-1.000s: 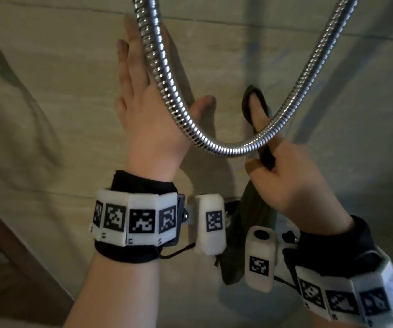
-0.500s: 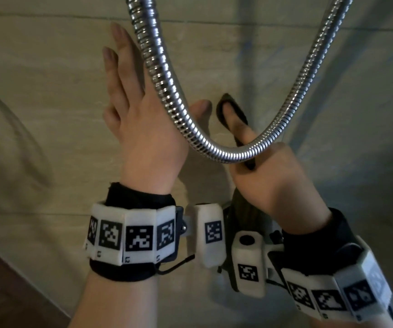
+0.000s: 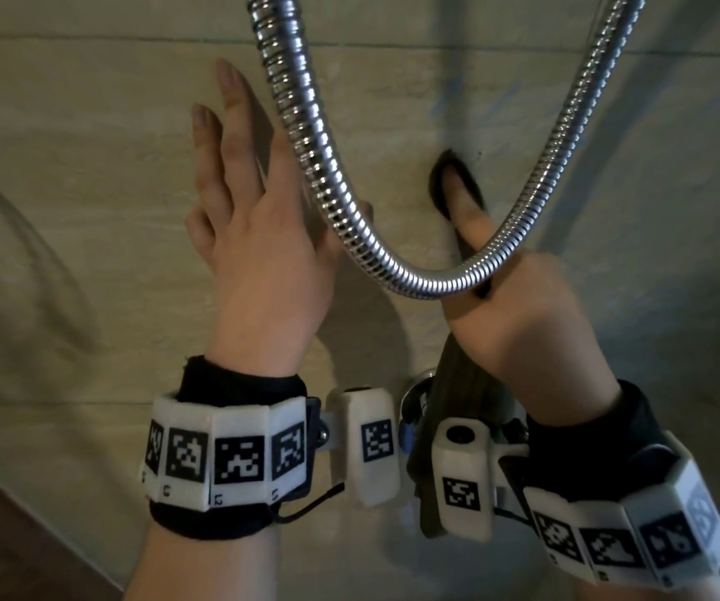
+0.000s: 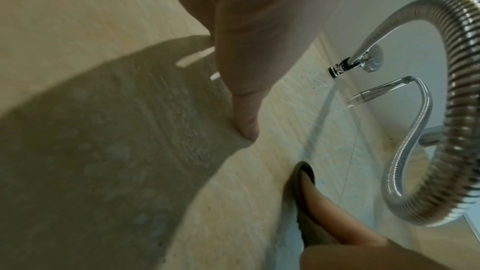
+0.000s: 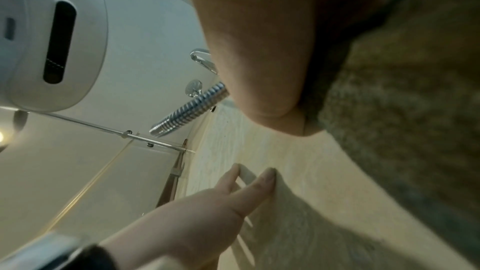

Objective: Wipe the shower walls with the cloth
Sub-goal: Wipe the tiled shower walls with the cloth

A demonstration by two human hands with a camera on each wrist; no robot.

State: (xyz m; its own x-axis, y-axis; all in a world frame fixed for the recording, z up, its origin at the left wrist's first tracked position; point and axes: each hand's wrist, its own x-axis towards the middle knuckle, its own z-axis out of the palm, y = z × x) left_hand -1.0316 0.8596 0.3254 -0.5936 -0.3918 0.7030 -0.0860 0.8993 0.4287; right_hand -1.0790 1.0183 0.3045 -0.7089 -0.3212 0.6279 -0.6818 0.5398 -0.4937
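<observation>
Left hand [image 3: 258, 253] lay flat against the beige tiled wall [image 3: 89, 188], fingers straight and slightly spread, holding nothing; fingertips touched the tile in the right wrist view. Right hand [image 3: 519, 310] held the dark olive cloth [image 3: 458, 383] against the same wall just beside the left hand, thumb stretched up along it, the rest of the cloth hanging below the palm. A metal shower hose [image 3: 427, 284] looped in front of both hands, crossing the right thumb. Both wrists wore marker bands [image 3: 223, 457].
</observation>
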